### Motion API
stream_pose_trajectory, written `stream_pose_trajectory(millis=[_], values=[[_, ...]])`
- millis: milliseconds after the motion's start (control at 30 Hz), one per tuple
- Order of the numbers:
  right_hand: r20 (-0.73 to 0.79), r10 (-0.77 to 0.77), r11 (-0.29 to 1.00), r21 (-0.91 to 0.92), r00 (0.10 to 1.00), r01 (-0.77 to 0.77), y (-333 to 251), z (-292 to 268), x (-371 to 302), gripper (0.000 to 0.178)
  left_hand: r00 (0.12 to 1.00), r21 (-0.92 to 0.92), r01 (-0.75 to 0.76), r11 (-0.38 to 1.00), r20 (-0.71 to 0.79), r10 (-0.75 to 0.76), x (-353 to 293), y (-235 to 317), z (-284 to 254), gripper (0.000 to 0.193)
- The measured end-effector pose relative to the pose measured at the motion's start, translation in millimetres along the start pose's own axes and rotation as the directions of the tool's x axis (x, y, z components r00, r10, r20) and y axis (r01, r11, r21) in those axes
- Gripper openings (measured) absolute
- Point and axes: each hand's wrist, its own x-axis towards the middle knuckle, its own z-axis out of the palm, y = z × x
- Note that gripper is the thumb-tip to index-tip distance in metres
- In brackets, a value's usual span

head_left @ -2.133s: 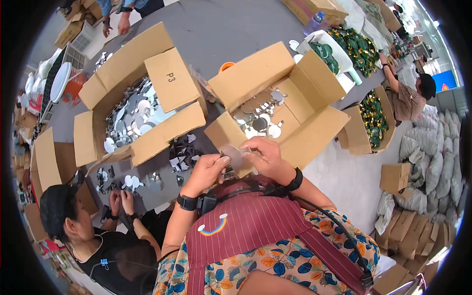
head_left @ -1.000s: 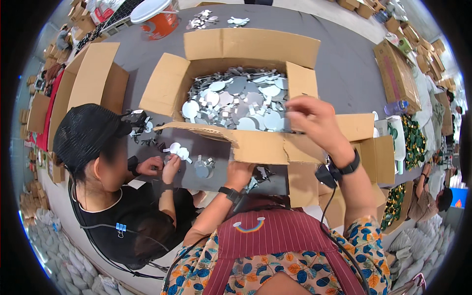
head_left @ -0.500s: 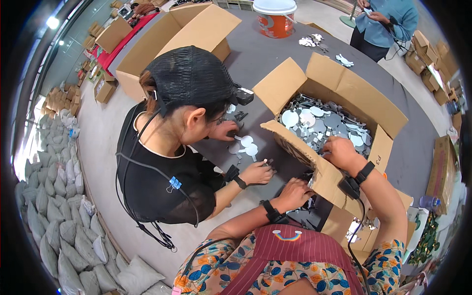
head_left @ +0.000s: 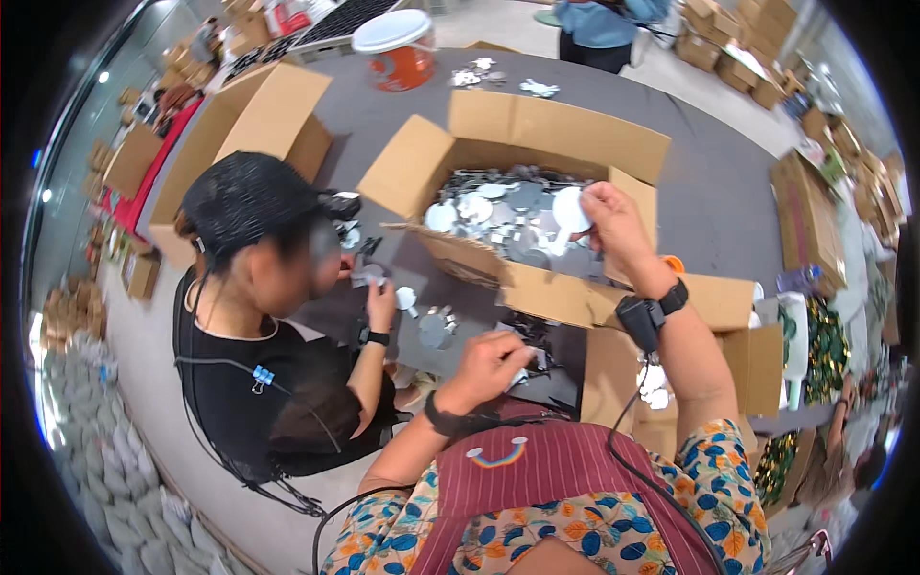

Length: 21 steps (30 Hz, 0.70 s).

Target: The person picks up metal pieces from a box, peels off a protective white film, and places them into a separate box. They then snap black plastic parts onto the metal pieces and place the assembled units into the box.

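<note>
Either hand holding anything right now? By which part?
Right hand: a flat, round white disc, pinched at its edge on the picture's right. Left hand: curled; can't tell whether it holds anything small.

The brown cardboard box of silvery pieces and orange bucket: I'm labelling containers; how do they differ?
The brown cardboard box has flaps spread open; the orange, white-topped bucket has none. The box looks larger and angular, the bucket rounded. The right hand holds a white disc at the box; the bucket stands farther off. Both stand on the grey table.
</note>
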Motion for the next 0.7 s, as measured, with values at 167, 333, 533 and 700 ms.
stream_pose_trajectory(millis=[167,333,533,700], values=[[0.077,-0.054,0.980,0.193,0.996,0.039,-21,8,-62,0.017,0.973,-0.095,-0.043,0.995,-0.228,0.020,26,50,-6,0.015],[0.121,-0.109,0.898,0.439,0.987,0.045,-26,13,-104,0.018,0.979,-0.525,-0.005,0.851,-0.175,-0.102,34,66,6,0.018],[0.183,-0.088,0.862,0.506,0.979,-0.017,-16,7,-119,0.017,0.977,-0.784,0.212,0.583,0.163,-0.136,32,78,8,0.019],[0.221,-0.037,0.871,0.485,0.975,-0.077,-7,7,-125,0.010,0.888,-0.781,0.459,0.424,0.419,-0.190,29,75,16,0.017]])
